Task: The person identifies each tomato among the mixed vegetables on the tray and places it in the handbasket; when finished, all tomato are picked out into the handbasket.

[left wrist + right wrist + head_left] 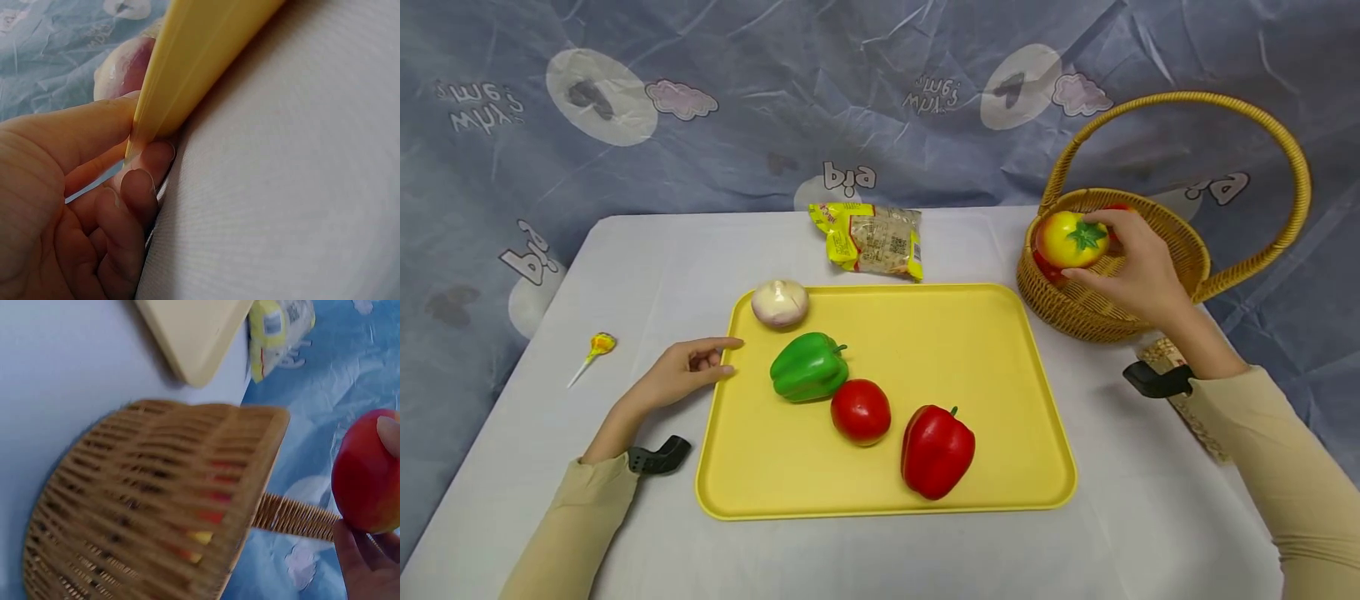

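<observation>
My right hand (pixel 1138 271) holds a yellow-and-red tomato (pixel 1067 239) with a green leafy top between thumb and fingers, over the wicker basket (pixel 1067 312). From the right wrist view, the tomato (pixel 362 475) shows its red side, higher than the basket's rim. My left hand (pixel 681 372) grips the left rim of the yellow tray (pixel 940 333); the left wrist view has its fingers (pixel 140 187) at the tray's edge. On the tray lie a garlic bulb (pixel 780 303), a green bell pepper (pixel 808 367), a red tomato (pixel 861 412) and a red bell pepper (pixel 937 452).
Behind the tray lies a yellow-and-clear snack packet (pixel 874 240). A lollipop (pixel 597 348) is at the far left. Red things show inside the basket, whose tall handle (pixel 1292 167) arches to the right. A packet of beige grains (pixel 1202 425) lies partly under my right forearm.
</observation>
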A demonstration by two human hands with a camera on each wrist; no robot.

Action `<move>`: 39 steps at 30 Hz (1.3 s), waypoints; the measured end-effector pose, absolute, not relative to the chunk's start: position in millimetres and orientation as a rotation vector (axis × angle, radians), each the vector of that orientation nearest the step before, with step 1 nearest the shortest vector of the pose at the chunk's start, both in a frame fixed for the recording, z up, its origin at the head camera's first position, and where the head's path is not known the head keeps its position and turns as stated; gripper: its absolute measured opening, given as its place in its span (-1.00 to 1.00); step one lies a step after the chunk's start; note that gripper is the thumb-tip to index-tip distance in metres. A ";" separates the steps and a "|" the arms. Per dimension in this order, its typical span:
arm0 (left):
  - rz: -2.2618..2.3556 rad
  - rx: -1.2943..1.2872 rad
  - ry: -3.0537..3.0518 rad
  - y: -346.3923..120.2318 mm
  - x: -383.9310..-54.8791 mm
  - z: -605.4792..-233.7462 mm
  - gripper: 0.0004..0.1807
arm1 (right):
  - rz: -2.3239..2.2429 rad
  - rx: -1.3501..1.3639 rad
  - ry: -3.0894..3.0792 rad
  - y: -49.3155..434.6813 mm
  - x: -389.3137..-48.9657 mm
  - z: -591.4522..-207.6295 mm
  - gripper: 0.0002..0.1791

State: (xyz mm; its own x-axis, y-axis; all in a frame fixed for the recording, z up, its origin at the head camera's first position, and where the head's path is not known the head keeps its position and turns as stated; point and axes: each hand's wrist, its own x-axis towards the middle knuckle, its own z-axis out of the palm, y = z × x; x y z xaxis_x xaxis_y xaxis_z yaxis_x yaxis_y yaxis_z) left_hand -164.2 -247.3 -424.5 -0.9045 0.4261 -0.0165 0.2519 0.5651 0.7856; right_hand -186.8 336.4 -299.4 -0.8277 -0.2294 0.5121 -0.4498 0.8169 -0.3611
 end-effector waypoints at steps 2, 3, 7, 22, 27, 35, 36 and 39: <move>1.249 0.569 2.598 -247.4 -164.5 -424.7 -0.58 | 0.658 0.434 -2.532 341.7 -186.8 -301.0 -0.23; 1.246 0.568 2.601 -247.4 -164.6 -424.7 -0.58 | 0.662 0.399 -2.522 344.2 -186.8 -301.9 -0.23; 1.244 0.557 2.601 -246.9 -164.4 -423.9 -0.58 | 0.697 0.278 -2.498 353.0 -188.5 -304.4 -0.24; 1.235 0.512 2.585 -245.5 -163.0 -421.3 -0.57 | 0.728 -0.200 -2.654 386.5 -202.4 -319.4 -0.24; 1.232 0.506 2.585 -245.4 -162.5 -421.5 -0.57 | 0.765 -0.264 -2.697 394.8 -210.4 -328.6 -0.22; 1.237 0.527 2.584 -246.2 -163.4 -422.6 -0.58 | 0.781 -0.426 -2.826 404.8 -219.1 -338.7 -0.15; 1.238 0.531 2.585 -246.2 -163.5 -422.7 -0.58 | 0.784 -0.434 -2.833 405.9 -219.7 -339.6 -0.15; 1.237 0.531 2.589 -246.7 -163.4 -422.7 -0.58 | 0.786 -0.444 -2.850 408.1 -221.8 -341.3 -0.14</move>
State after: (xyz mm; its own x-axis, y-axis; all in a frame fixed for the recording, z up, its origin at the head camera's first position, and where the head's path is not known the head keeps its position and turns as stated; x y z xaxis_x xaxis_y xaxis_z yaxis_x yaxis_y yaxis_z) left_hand -163.4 -246.7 -422.7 -0.9097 0.4129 -0.0444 0.2248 0.5795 0.7834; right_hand -221.8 408.1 -341.3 -0.9445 0.3215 0.0669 0.2418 0.8187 -0.5209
